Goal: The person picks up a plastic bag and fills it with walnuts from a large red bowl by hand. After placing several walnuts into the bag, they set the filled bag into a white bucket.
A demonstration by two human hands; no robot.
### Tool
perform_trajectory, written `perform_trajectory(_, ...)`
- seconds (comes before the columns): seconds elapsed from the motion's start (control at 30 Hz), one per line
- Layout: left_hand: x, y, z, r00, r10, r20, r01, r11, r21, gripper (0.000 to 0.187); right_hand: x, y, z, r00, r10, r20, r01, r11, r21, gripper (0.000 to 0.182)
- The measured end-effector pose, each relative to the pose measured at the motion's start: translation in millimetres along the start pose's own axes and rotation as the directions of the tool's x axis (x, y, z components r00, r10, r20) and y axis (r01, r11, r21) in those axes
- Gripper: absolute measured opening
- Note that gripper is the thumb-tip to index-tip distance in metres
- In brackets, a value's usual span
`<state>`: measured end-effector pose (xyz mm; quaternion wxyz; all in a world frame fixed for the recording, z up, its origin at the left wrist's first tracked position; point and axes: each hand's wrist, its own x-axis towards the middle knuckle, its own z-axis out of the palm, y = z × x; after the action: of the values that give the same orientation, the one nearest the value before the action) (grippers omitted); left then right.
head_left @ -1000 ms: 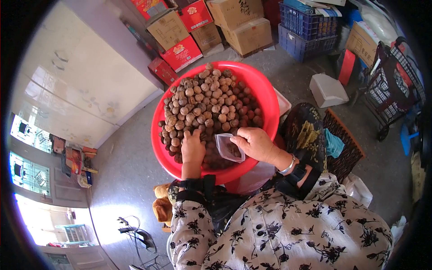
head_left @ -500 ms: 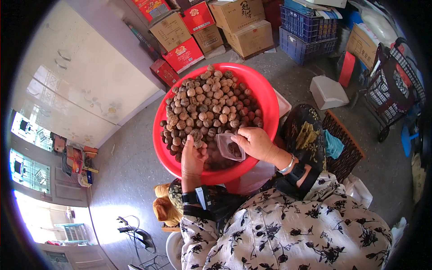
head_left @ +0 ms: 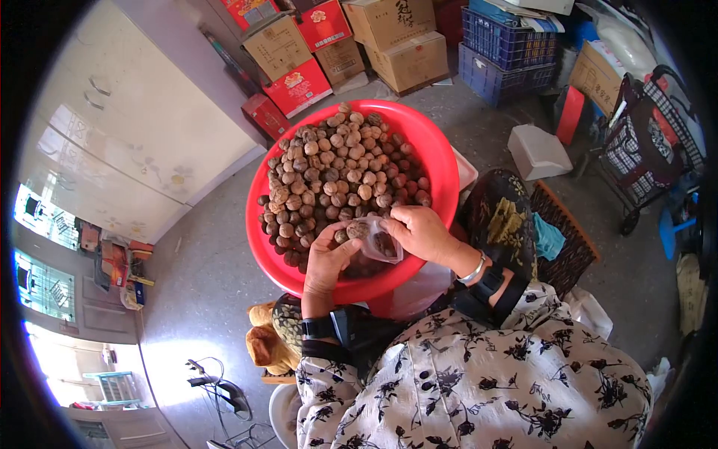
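Note:
A large red basin (head_left: pixel 447 176) holds a heap of brown walnuts (head_left: pixel 325 168). Over its near side, my left hand (head_left: pixel 327 262) is closed around walnuts (head_left: pixel 357 230), at the mouth of a small clear plastic bag (head_left: pixel 383 253). Pinching the bag's upper right edge is my right hand (head_left: pixel 422 232), its fingers closed. Through the clear film, dark walnuts show inside the bag. Part of the bag's mouth is hidden by the fingers of both hands.
Stacked cartons (head_left: pixel 411 63) and blue crates (head_left: pixel 505 67) stand beyond the basin. To the right are a white foam box (head_left: pixel 538 152), a wheeled cart (head_left: pixel 643 142) and a woven basket (head_left: pixel 568 228). A white cabinet (head_left: pixel 120 112) stands on the left.
My left hand has moved right with its walnuts, from beside the bag to the bag's mouth. My right hand still holds the bag. The whole view has shifted slightly.

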<state>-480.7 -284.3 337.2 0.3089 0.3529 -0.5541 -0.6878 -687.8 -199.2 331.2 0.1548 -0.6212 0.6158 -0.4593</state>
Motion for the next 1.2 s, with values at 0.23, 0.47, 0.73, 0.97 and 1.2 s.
perform_trajectory(0.23, 3.6, -7.1, -0.7, 0.996, -0.026, 0.086, 0.021, 0.998, 0.058, 0.041, 0.7, -3.2, -1.3, 1.000, 0.020, 0.008, -0.020, 1.000, 0.012, 0.033)
perform_trajectory(0.47, -0.1, -1.7, 0.2, 0.993, 0.026, 0.113, -0.033, 0.998, 0.058, 0.039, 0.7, -4.1, -2.4, 1.000, 0.019, 0.016, -0.018, 0.999, -0.039, 0.032)
perform_trajectory(0.73, -2.4, 1.0, 3.4, 0.998, 0.049, 0.039, -0.054, 0.989, 0.141, 0.024, -0.1, -2.7, 0.1, 1.000, 0.015, -0.002, -0.015, 0.999, -0.028, 0.033)
perform_trajectory(0.97, 1.4, -4.0, 10.1, 0.994, 0.094, 0.064, -0.103, 0.982, 0.157, 0.033, -0.3, -2.2, -0.2, 1.000, 0.022, 0.011, -0.022, 0.999, -0.030, 0.033)
perform_trajectory(1.2, 2.6, -9.2, 9.6, 0.974, 0.193, 0.116, -0.220, 0.927, 0.303, 0.032, -0.4, -3.8, -0.7, 0.999, 0.029, 0.020, -0.028, 0.999, -0.030, 0.032)
